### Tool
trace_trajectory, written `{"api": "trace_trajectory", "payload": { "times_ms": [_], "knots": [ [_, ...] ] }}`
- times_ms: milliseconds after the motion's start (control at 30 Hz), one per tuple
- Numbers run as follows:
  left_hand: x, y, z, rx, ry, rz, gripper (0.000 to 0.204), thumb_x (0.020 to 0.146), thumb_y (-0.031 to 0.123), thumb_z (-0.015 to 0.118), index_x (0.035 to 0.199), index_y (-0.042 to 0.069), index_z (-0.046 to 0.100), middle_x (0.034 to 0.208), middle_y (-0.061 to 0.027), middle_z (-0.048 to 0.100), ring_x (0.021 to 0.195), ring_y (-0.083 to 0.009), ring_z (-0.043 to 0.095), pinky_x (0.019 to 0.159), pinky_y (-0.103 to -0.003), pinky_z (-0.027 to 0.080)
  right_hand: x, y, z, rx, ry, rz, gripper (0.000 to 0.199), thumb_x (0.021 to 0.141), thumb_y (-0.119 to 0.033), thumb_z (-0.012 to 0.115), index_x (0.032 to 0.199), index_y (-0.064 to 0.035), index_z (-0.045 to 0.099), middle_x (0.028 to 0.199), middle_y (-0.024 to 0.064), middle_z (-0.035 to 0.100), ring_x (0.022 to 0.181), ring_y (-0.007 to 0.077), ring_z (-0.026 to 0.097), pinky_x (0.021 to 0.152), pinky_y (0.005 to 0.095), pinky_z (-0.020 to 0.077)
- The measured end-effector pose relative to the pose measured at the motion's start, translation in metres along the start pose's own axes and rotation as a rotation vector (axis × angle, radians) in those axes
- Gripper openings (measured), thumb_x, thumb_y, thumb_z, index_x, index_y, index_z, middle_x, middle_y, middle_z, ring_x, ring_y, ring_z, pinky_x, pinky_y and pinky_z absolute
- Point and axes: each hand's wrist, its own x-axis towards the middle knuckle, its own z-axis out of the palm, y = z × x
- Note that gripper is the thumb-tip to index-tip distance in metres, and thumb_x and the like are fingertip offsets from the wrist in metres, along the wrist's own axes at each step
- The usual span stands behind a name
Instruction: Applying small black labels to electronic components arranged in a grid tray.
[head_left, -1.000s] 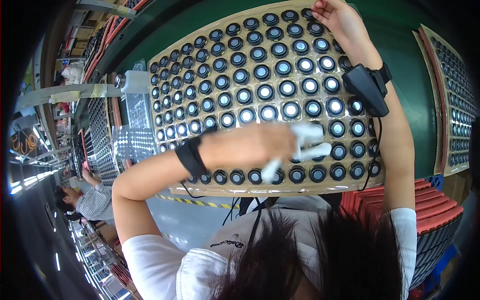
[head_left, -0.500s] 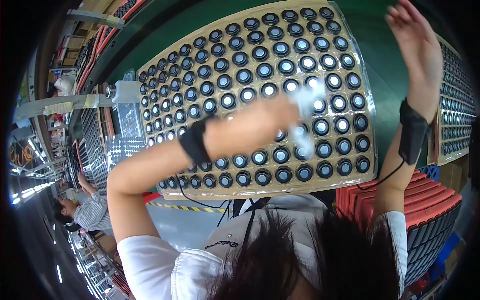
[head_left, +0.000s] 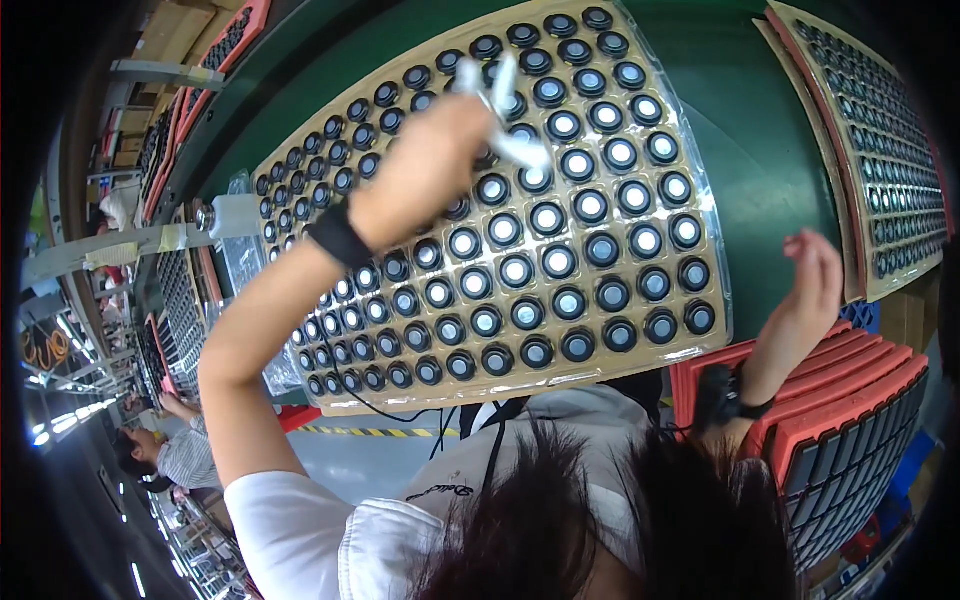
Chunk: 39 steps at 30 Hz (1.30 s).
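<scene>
A large tan tray (head_left: 640,361) lies before me, filled with rows of round black parts (head_left: 613,293) with shiny silver centres. Over its far middle my left hand (head_left: 440,135) is closed around a white thing (head_left: 525,152) with strip-like ends sticking out, blurred like a loose cloth or film. Those ends pass right over the round parts; whether they touch is hard to tell. To the right of the tray, my right hand (head_left: 818,275) is raised near the stacked red trays, fingers slightly bent and holding nothing. Black bands sit on both my wrists.
A second filled tray (head_left: 848,200) lies on the green surface (head_left: 765,160) at the right. Red trays (head_left: 830,390) are stacked at the near right. A metal bar with a white block (head_left: 235,215) borders the left side. Another person (head_left: 180,450) works far left.
My left hand has swept away from me and to the left with the white thing. My right hand has come down from the far right toward the red stack. The view has shifted slightly.
</scene>
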Motion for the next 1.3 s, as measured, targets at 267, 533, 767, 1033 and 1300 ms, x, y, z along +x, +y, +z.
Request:
{"api": "trace_trajectory", "payload": {
  "times_ms": [267,533,767,1033,1300],
  "knots": [
    [-0.003,0.071,0.005,-0.312,-0.320,0.327,0.015,0.066,-0.003,0.050,0.080,0.003,0.051,0.080,-0.0139,0.053,0.071,-0.0302,0.054,0.062,-0.039,0.045,-0.049,0.021,0.010,0.110,-0.025,0.223,0.029,0.089,-0.012,0.036,0.105,0.0063,0.053,0.117,0.0155,0.048,0.110,0.0222,0.044,0.095,0.0315,0.0302],
    [0.055,-0.013,0.019,-0.004,0.326,-0.022,0.010,0.069,0.000,0.052,0.079,0.001,0.055,0.072,-0.0162,0.054,0.070,-0.0319,0.054,0.059,-0.038,0.044,-0.047,0.029,0.010,0.028,-0.120,0.084,0.024,0.087,-0.008,0.038,0.099,0.0049,0.055,0.112,0.0165,0.051,0.106,0.0227,0.047,0.093,0.0314,0.0318],
    [-0.008,0.127,0.019,-0.504,-0.314,0.670,0.016,0.065,0.003,0.050,0.081,-0.001,0.050,0.086,-0.0124,0.049,0.075,-0.0250,0.052,0.064,-0.035,0.045,-0.045,0.034,0.002,0.048,-0.112,0.084,0.024,0.086,-0.008,0.039,0.098,0.0046,0.056,0.111,0.0158,0.052,0.105,0.0226,0.047,0.092,0.0315,0.0324],
    [0.081,-0.023,0.009,0.008,0.132,0.077,0.015,0.071,0.003,0.054,0.086,-0.001,0.055,0.077,-0.0177,0.055,0.071,-0.0336,0.054,0.064,-0.038,0.045,-0.045,0.032,0.003,0.051,-0.106,0.081,0.024,0.086,-0.006,0.039,0.097,0.0043,0.056,0.110,0.0158,0.053,0.104,0.0226,0.048,0.092,0.0312,0.0328],
    [0.092,0.052,0.027,0.004,0.004,0.220,0.005,0.069,0.004,0.053,0.072,0.000,0.052,0.069,-0.0154,0.054,0.065,-0.0315,0.055,0.058,-0.037,0.047,-0.037,0.037,-0.007,0.048,-0.094,0.051,0.024,0.085,-0.005,0.039,0.096,0.0045,0.057,0.109,0.0159,0.054,0.104,0.0229,0.049,0.092,0.0311,0.0331]
  ]
}}
